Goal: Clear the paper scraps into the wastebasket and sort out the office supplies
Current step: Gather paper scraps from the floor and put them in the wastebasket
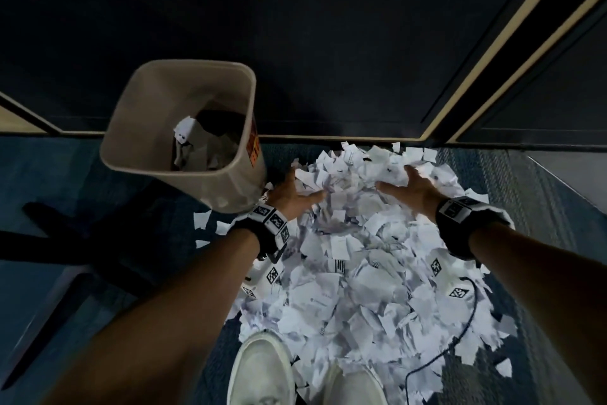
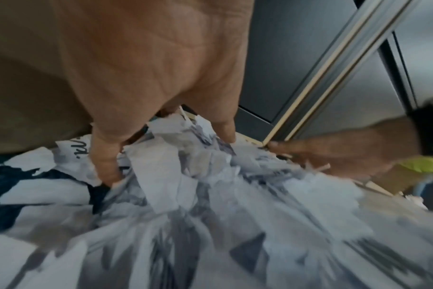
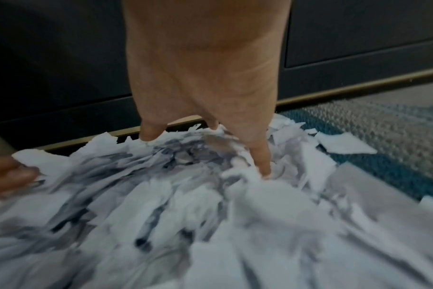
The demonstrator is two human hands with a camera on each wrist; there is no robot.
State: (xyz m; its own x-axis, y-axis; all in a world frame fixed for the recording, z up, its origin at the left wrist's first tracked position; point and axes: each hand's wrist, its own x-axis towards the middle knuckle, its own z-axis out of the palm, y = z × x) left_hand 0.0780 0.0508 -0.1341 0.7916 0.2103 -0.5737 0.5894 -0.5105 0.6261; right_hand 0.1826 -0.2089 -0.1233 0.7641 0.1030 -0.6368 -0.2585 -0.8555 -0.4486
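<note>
blue carpet (image 1: 65,168) runs up to dark cabinet fronts (image 1: 295,43) with a pale trim strip along the base. a wide heap of torn white paper scraps (image 1: 354,273) lies on the carpet, right against that trim. the beige wastebasket (image 1: 138,115) stands just left of the heap, a few scraps inside.

head view: left hand (image 1: 290,196) and right hand (image 1: 412,186) both reach into the far end of the heap, well apart, palms facing each other, thumbs pointing inward. two white shoes (image 1: 262,368) stand at the near edge, and a thin black cable (image 1: 460,335) trails over the scraps.

wrist views only: fingers (image 2: 104,166) of the left hand are straight and spread, tips buried in paper; the right hand's fingers (image 3: 261,156) likewise, clamping nothing. the scraps there are motion-blurred.
</note>
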